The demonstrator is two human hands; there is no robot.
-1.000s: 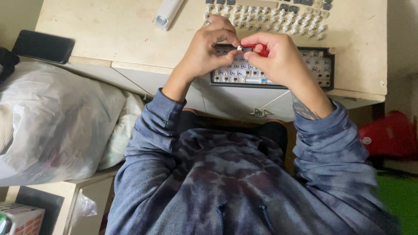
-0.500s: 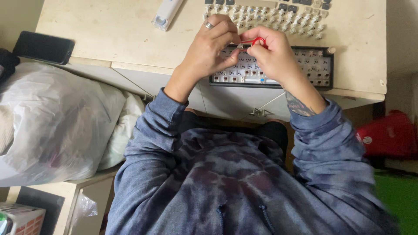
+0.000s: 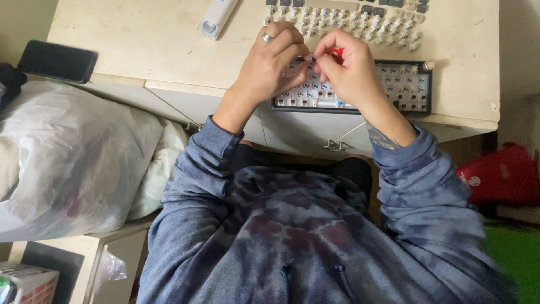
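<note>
Your left hand (image 3: pixel 275 59) and right hand (image 3: pixel 346 65) meet fingertip to fingertip above the bare keyboard (image 3: pixel 405 84). The right is closed on a red tool (image 3: pixel 336 53); the left seems to pinch a small, blurred part.

1. open desk (image 3: pixel 152 45) to the left of my left hand (image 3: pixel 270 65), only a white gadget (image 3: pixel 216 17) up top
2. loose keycaps (image 3: pixel 349 22) crowd the space just past my fingers
3. keyboard (image 3: pixel 405 84) fills everything under both hands
</note>
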